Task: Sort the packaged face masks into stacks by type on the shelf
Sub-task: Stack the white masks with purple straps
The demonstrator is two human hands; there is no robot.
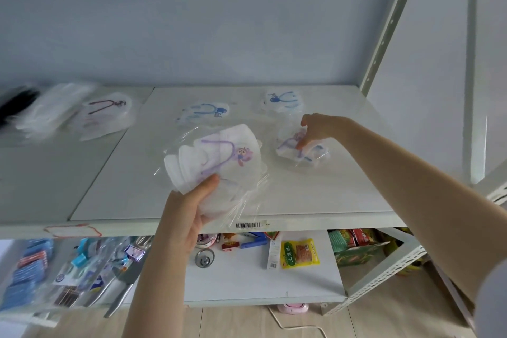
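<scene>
I was mid-sort, gathering the purple type. My left hand (186, 217) gripped a small stack of purple-strap masks (216, 159) above the front of the shelf (137, 195). My right hand (318, 129) pinched a loose packet (299, 151) lying on the shelf to the right. Next, I judged, that packet needed lifting across onto my held stack. The blue-strap masks (204, 114) lay further back.

white shelf (315, 195), purple-strapped masks (219, 153), blue-strapped mask (204, 114)
</scene>
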